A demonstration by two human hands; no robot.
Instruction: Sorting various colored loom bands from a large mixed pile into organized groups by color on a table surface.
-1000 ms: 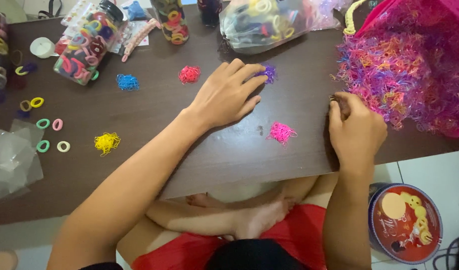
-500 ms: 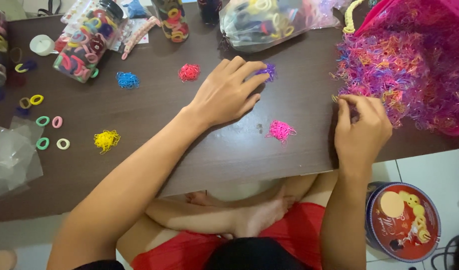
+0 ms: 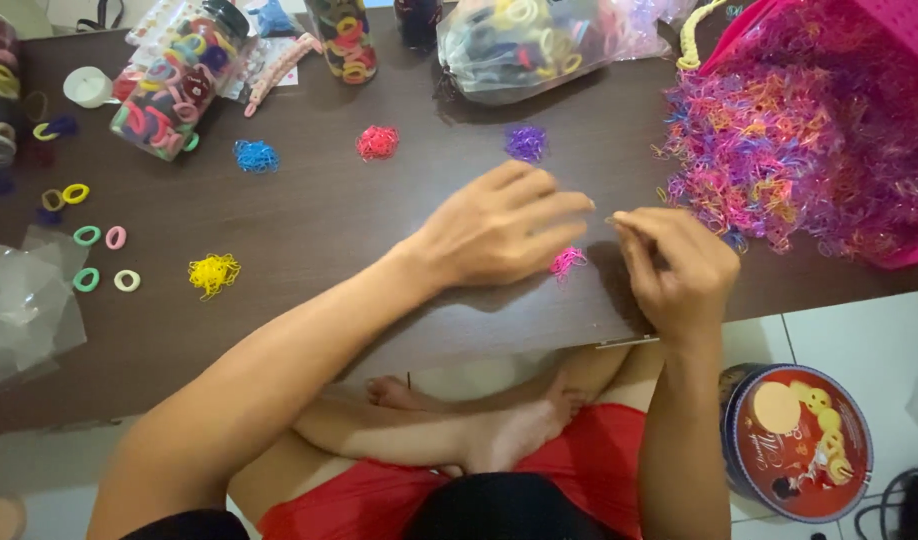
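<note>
My left hand (image 3: 499,230) hovers flat over the dark brown table (image 3: 309,230), fingers stretched toward my right hand and holding nothing. My right hand (image 3: 679,265) is pinched at the fingertips on a tiny elastic band (image 3: 616,218), almost touching the left fingertips. A small pink pile of bands (image 3: 569,262) lies just under the left hand's edge. Purple (image 3: 526,142), red (image 3: 377,143), blue (image 3: 255,156) and yellow (image 3: 213,272) piles lie apart on the table. A big mixed heap of bands (image 3: 779,160) spills from a pink basket (image 3: 899,40) at right.
Jars of coloured hair ties (image 3: 174,90) and a clear bag of ties (image 3: 524,45) stand along the far edge. Loose ring ties (image 3: 99,260) and crumpled plastic (image 3: 19,310) lie at left. A round red tin (image 3: 794,440) sits on the floor by my crossed legs.
My left hand left the purple pile and moved down and right toward the right hand. My right hand drew away from the mixed heap, leftward, with its fingers pinched.
</note>
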